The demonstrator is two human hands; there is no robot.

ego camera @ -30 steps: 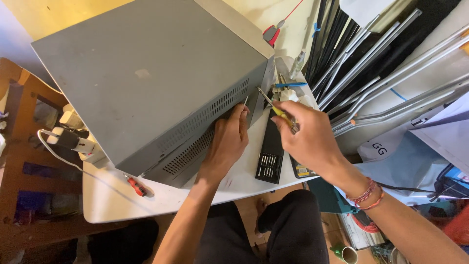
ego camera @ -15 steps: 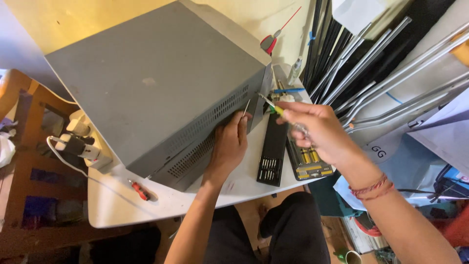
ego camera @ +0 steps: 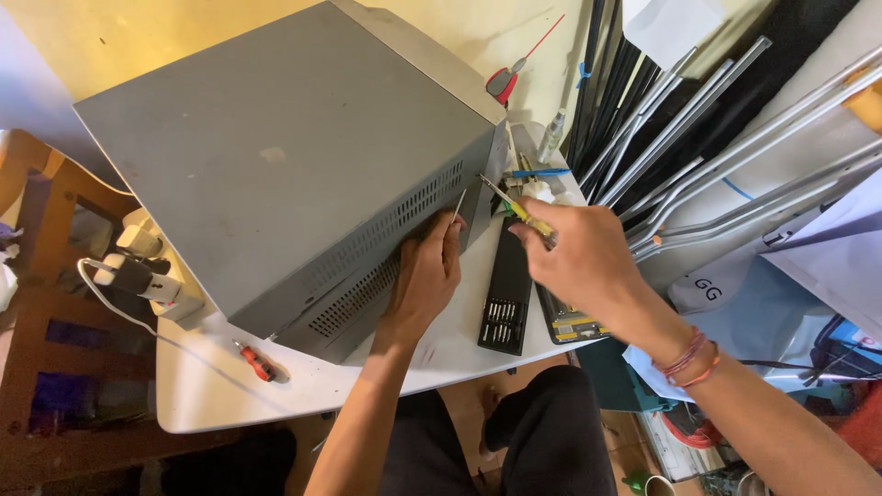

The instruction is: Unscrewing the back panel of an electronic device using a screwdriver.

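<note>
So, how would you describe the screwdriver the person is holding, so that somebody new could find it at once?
Start at the big grey metal case that fills the white table. At its near right corner, the right hand holds a slim screwdriver with its tip at the case edge. Its handle is yellow and green, while the other screwdrivers, one behind the case and one at the front edge of the table, have red handles.
</note>
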